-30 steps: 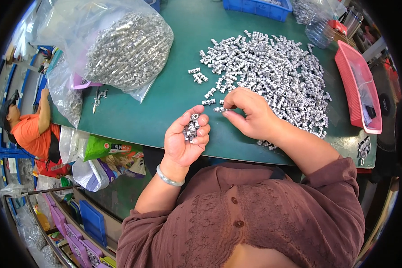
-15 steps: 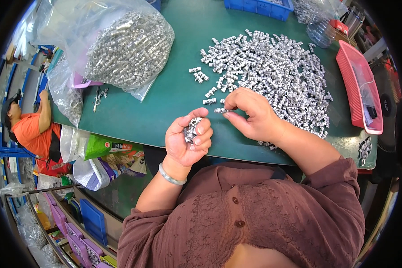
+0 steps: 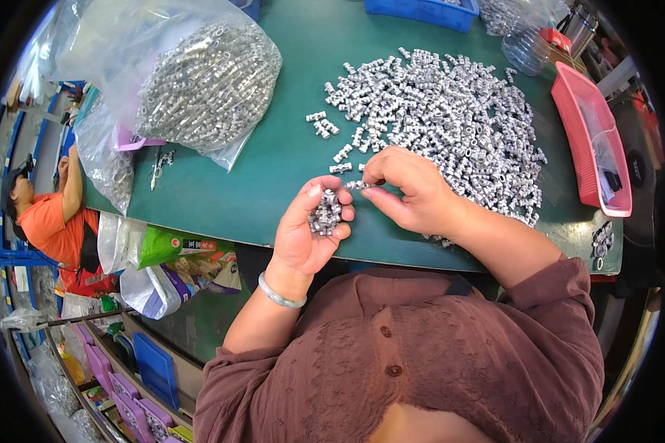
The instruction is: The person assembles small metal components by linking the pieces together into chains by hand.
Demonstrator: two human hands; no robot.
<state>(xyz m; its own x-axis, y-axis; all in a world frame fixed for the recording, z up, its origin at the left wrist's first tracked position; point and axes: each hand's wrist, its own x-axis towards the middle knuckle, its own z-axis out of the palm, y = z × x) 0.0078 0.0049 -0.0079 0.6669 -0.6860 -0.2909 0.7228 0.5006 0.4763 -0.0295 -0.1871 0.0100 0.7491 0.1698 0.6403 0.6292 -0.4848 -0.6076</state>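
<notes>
Cupped palm up, my left hand (image 3: 307,229) is closed round a bunch of small silvery metal fittings (image 3: 324,213). My right hand (image 3: 414,190) pinches a single metal fitting (image 3: 355,185) between thumb and fingertips, its free end close to the left fingertips; I cannot tell whether they touch. Both hands are above the near edge of the green table (image 3: 288,159). Just beyond the right hand spreads a large heap of the same fittings (image 3: 451,111), with a few loose ones (image 3: 322,125) at its left.
A clear plastic bag full of small metal parts (image 3: 207,96) lies at the left, near scissors (image 3: 156,170). At the right stands a pink basket (image 3: 569,111); a blue tray (image 3: 421,10) is at the far edge. Another person in orange (image 3: 52,229) is at far left.
My left hand has opened its grip somewhat, showing more of the fittings. The pinched fitting has moved left with my right hand, nearer the left fingertips. The view has shifted slightly.
</notes>
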